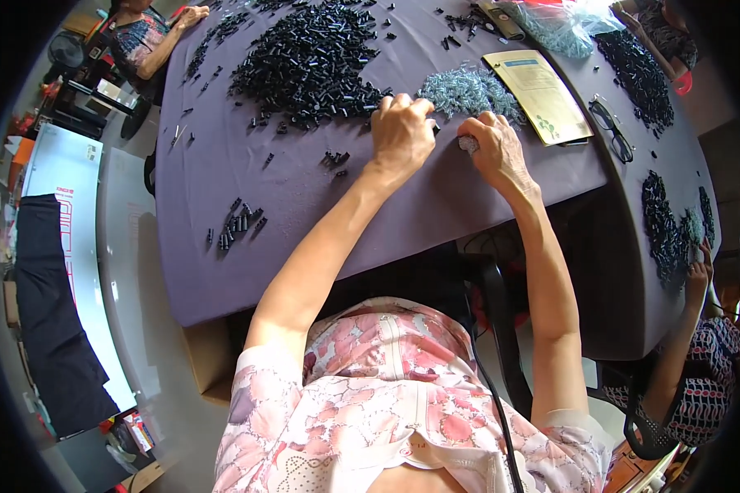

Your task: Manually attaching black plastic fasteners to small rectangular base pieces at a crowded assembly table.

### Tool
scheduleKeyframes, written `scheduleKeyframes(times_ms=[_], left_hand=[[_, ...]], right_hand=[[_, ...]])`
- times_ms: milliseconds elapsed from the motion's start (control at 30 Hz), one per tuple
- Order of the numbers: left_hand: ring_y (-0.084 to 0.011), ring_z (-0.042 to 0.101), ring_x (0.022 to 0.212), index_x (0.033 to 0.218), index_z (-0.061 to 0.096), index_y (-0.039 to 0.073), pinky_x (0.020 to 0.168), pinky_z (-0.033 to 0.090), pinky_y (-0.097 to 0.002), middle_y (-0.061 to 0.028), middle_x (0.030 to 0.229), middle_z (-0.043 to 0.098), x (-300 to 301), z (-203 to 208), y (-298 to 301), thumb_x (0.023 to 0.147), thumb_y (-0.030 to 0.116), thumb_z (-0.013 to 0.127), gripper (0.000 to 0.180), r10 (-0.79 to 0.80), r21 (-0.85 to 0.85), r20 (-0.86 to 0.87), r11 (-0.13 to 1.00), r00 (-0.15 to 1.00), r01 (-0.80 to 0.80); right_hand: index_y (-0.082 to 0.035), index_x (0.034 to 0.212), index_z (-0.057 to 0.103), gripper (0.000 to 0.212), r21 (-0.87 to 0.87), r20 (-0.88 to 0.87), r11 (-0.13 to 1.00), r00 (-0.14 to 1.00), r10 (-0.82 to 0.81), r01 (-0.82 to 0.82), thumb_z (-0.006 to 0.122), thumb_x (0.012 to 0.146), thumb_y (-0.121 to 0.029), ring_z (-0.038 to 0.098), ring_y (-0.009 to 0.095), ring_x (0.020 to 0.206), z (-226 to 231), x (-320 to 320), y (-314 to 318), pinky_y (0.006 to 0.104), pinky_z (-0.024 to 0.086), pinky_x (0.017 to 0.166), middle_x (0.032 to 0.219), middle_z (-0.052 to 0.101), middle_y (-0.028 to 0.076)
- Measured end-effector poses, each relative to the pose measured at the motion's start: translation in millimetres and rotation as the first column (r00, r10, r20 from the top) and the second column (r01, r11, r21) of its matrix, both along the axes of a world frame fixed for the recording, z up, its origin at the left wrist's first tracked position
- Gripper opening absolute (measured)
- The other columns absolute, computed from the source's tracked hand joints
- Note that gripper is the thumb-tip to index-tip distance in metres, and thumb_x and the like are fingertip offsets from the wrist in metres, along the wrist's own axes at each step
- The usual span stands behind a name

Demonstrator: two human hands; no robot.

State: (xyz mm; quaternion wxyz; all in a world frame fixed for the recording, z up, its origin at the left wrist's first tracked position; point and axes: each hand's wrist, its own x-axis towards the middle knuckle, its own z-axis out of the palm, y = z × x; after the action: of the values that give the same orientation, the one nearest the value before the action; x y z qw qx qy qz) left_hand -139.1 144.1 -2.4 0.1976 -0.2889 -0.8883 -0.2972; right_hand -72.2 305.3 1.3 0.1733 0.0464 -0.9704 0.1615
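Head view: where do the two hands sit?

Apart from each other, over a table with a purple-grey cloth (292,193). The left hand (401,131) has its fingers curled at the right-hand edge of the black pieces (304,66); the right hand (495,148) is just in front of the clear pieces (469,89).

Is either one gripping anything?

The right has thumb and fingers closed around a small clump of clear bits (468,143). By the left fingertips a dark bit (436,128) shows, but I can't tell whether it is pinched there or simply lying behind.

How do the pieces themselves look?

The black ones are short, glossy little tubes, heaped in a broad, dense mound, with light glinting off their sides. Strays dot the cloth around it, and a loose group (238,223) lies near the table's left side. The clear ones are see-through with a pale bluish cast, in a smaller heap between the black mound and a tan paper packet (538,94).

And around that packet?

It carries a green plant picture near its lower end. Beyond it is a clear plastic bag (555,34) with more pale pieces inside; dark-framed glasses (612,131) lie to the right. Farther right, a co-worker's hand (699,271) is beside other, smaller heaps.
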Motion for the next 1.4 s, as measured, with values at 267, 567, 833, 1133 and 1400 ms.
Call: scheduleKeyframes(times_ms=[267, 567, 833, 1133, 1400], left_hand=[[-0.0281, 0.053, 0.095, 0.085, 0.068, 0.014, 0.081, 0.042, -0.0429, -0.0092, 0.092, 0.059, 3.0, -6.2, 0.7, 0.075, 0.023, 0.067, 0.014, 0.025, -0.168, 0.140, 0.986, 0.990, -0.001], [-0.0273, 0.054, 0.091, 0.078, 0.063, 0.012, 0.079, 0.040, -0.0423, -0.0043, 0.089, 0.060, 8.1, -5.4, 4.9, 0.069, 0.011, 0.061, 0.010, 0.015, -0.164, 0.044, 0.986, 0.999, -0.008], [-0.0239, 0.053, 0.094, 0.086, 0.067, 0.015, 0.079, 0.038, -0.0417, -0.0031, 0.091, 0.061, 15.5, -9.7, 3.4, 0.071, 0.017, 0.068, 0.015, 0.029, -0.173, 0.042, 0.985, 0.999, -0.022], [-0.0250, 0.054, 0.079, 0.079, 0.062, 0.007, 0.071, 0.045, -0.0368, -0.0056, 0.081, 0.061, 19.3, 4.7, -33.9, 0.069, 0.006, 0.069, 0.012, 0.009, 0.186, -0.023, 0.983, 1.000, -0.005], [-0.0084, 0.055, 0.061, 0.088, 0.061, 0.003, 0.056, 0.046, -0.0234, -0.0022, 0.079, 0.060, 40.9, -0.2, -58.8, 0.076, 0.000, 0.066, 0.014, -0.006, 0.441, 0.250, 0.891, 0.968, -0.108]], right_hand=[[-0.011, 0.087, 0.066, 0.026, -0.116, -0.059, 0.980, 0.986, 0.154, -0.160, 0.059, 0.068, 0.003, 0.050, 0.029, 0.089, -5.7, 9.5, 4.3, 0.0378, 0.042, 0.080, 0.091, 0.054, 0.009], [-0.010, 0.086, 0.068, 0.018, 0.155, -0.077, 0.984, 0.992, 0.100, -0.087, 0.061, 0.071, -0.004, 0.048, 0.022, 0.092, 6.3, 10.9, -7.4, 0.0347, 0.037, 0.078, 0.091, 0.053, 0.005], [-0.007, 0.079, 0.062, 0.008, 0.190, -0.153, 0.972, 0.974, 0.165, -0.135, 0.055, 0.075, -0.011, 0.048, 0.024, 0.087, -3.7, 6.0, -15.2, 0.0357, 0.038, 0.075, 0.087, 0.051, 0.006], [-0.009, 0.077, 0.061, 0.007, 0.231, -0.097, 0.948, 0.965, 0.244, -0.217, 0.058, 0.071, -0.008, 0.046, 0.022, 0.088, 10.2, 8.8, -17.5, 0.0353, 0.036, 0.076, 0.089, 0.051, 0.002], [-0.010, 0.085, 0.068, 0.018, 0.164, -0.084, 0.929, 0.934, 0.348, -0.331, 0.056, 0.072, -0.006, 0.050, 0.020, 0.083, 9.9, 7.3, -32.4, 0.0320, 0.039, 0.075, 0.078, 0.057, 0.000]])
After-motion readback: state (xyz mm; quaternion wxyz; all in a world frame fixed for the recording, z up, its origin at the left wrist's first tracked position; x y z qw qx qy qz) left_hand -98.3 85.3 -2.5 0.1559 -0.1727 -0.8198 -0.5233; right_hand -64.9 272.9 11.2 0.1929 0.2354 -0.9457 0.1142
